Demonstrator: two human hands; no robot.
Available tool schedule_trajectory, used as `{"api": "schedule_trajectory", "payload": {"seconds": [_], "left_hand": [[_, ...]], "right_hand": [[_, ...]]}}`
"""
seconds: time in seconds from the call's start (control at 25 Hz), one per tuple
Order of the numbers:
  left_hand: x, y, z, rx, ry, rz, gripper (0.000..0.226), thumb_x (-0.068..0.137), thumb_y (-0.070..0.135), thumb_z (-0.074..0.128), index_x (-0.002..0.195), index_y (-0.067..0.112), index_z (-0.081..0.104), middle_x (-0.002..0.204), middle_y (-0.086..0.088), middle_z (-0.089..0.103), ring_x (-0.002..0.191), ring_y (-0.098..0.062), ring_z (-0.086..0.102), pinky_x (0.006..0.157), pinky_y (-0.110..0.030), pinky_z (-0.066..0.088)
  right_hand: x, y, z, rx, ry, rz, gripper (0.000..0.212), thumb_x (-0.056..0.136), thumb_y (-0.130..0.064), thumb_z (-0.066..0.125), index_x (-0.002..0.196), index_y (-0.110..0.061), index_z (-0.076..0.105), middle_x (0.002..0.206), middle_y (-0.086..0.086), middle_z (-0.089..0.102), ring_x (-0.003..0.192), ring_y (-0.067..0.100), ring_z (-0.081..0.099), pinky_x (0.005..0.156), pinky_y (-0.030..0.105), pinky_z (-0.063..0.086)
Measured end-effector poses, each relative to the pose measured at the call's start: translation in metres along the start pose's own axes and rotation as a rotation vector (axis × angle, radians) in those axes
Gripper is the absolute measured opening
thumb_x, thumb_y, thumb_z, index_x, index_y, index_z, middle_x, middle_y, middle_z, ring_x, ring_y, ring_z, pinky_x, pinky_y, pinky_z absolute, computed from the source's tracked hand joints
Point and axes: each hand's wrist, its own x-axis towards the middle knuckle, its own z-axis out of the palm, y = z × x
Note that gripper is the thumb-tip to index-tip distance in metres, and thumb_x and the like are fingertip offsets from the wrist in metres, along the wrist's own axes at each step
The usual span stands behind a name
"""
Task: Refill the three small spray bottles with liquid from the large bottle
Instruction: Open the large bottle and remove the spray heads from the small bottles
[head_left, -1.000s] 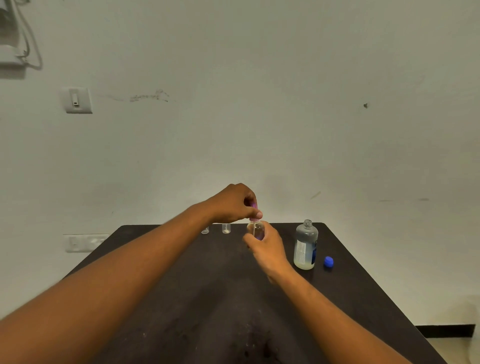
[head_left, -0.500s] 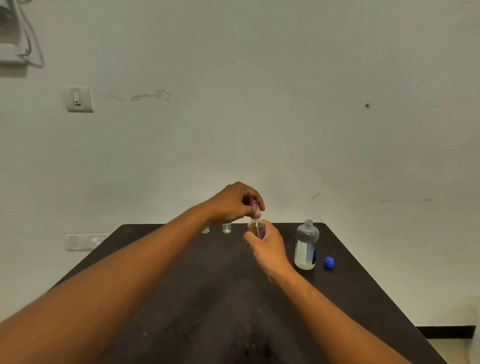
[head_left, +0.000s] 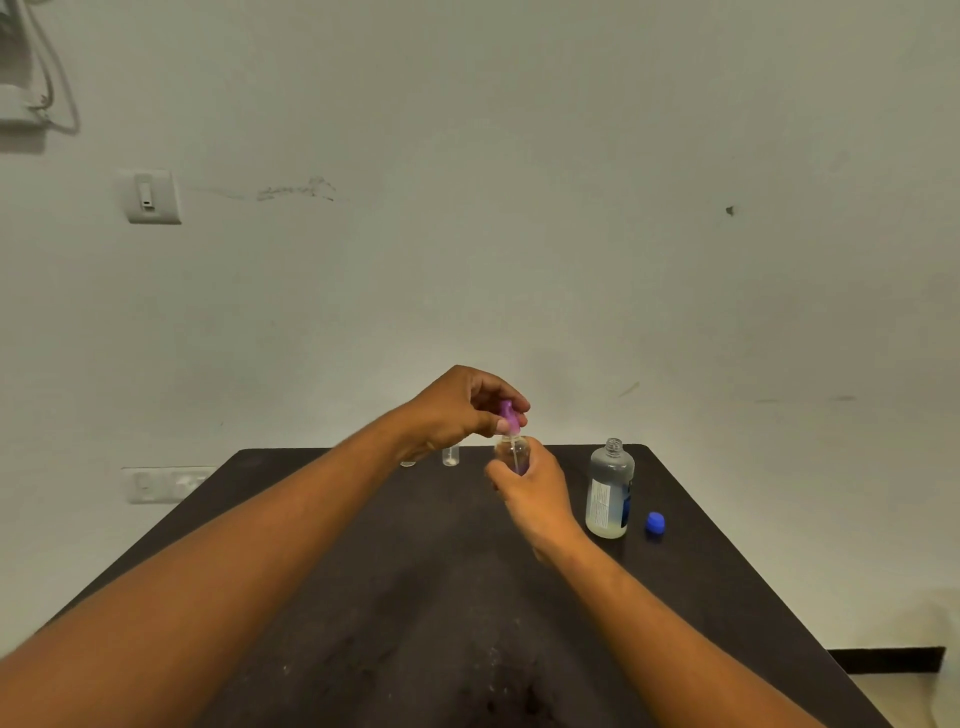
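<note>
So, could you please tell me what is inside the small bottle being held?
A thin dip tube runs down inside the small bottle from the purple spray head. The right hand covers its lower part, so any liquid is hidden.

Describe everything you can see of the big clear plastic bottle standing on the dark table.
The big clear plastic bottle stands upright near the far right of the dark table, apart from both hands. Its threaded neck is open, with no cap on. A white and blue label wraps its lower body. Pale liquid fills only the lower part; the upper part looks grey and empty. A small blue cap lies on the table just to its right, not touching it.
</note>
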Motion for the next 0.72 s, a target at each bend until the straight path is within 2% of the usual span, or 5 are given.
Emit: {"api": "schedule_trajectory", "payload": {"seconds": [0.16,0.28,0.44,0.6,0.72], "left_hand": [[-0.001,-0.002,0.01,0.03,0.128,-0.032,0.014,0.086,0.012,0.08,0.099,0.009,0.076,0.097,-0.003,0.078,0.089,-0.015,0.074,0.083,-0.027,0.061],[0.001,0.0,0.009,0.056,0.201,-0.028,0.012,0.085,0.018,0.082,0.091,0.012,0.074,0.091,0.0,0.078,0.083,-0.014,0.073,0.073,-0.024,0.058],[0.001,0.007,-0.005,0.023,0.247,-0.022,0.016,0.085,0.018,0.081,0.097,0.008,0.075,0.091,-0.002,0.079,0.087,-0.022,0.075,0.077,-0.027,0.062],[0.001,0.011,-0.019,-0.062,0.303,-0.031,0.023,0.085,0.015,0.081,0.103,0.005,0.071,0.089,-0.011,0.079,0.084,-0.026,0.077,0.079,-0.033,0.064],[0.002,0.007,-0.027,-0.087,0.364,-0.04,0.023,0.087,0.014,0.08,0.106,0.005,0.071,0.09,-0.011,0.079,0.083,-0.024,0.077,0.079,-0.032,0.064]], "right_hand": [[-0.003,0.001,0.001,-0.016,-0.011,-0.027,0.016,0.094,-0.021,0.067,0.105,-0.026,0.058,0.096,-0.006,0.062,0.085,0.013,0.062,0.07,0.017,0.048],[-0.003,0.002,0.003,-0.027,-0.007,-0.021,0.014,0.093,-0.019,0.067,0.099,-0.026,0.057,0.091,-0.005,0.061,0.08,0.011,0.059,0.068,0.018,0.047],[-0.001,0.004,0.004,-0.049,-0.014,-0.009,0.013,0.093,-0.018,0.067,0.103,-0.02,0.059,0.09,-0.004,0.06,0.075,0.011,0.057,0.064,0.015,0.045],[-0.002,0.008,0.006,-0.046,-0.032,0.0,0.02,0.094,-0.017,0.067,0.112,-0.02,0.06,0.097,-0.007,0.061,0.082,0.01,0.06,0.065,0.011,0.043],[-0.001,0.013,0.008,-0.051,-0.037,-0.01,0.017,0.091,-0.016,0.068,0.107,-0.02,0.061,0.093,-0.008,0.062,0.08,0.008,0.059,0.066,0.013,0.043]]}}
